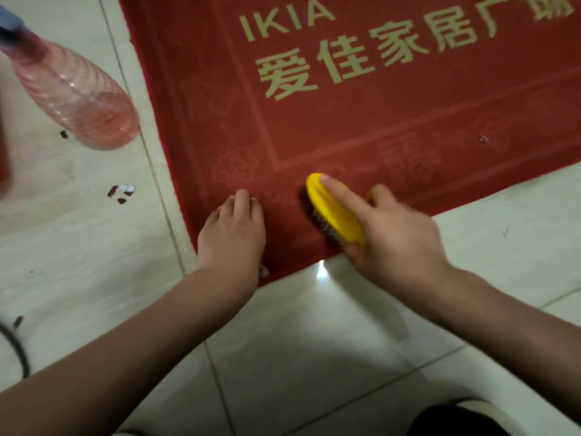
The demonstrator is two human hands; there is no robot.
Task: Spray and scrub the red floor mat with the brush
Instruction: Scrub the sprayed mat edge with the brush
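Observation:
The red floor mat (361, 127) with pale lettering lies on light floor tiles and fills the upper right. My left hand (232, 234) presses flat on the mat's near corner, fingers straight. My right hand (393, 234) grips a yellow scrub brush (333, 212), index finger stretched along its back. The brush's dark bristles face down on the mat near its front edge, just right of my left hand. A pink ribbed spray bottle (78, 99) stands on the tiles left of the mat, its top blurred at the frame's edge.
Small dark and white scraps (121, 191) lie on the tiles left of the mat. A dark cord (17, 350) curves at the left edge. A red object (3, 152) shows at the far left. Something dark (452, 420) sits at the bottom right.

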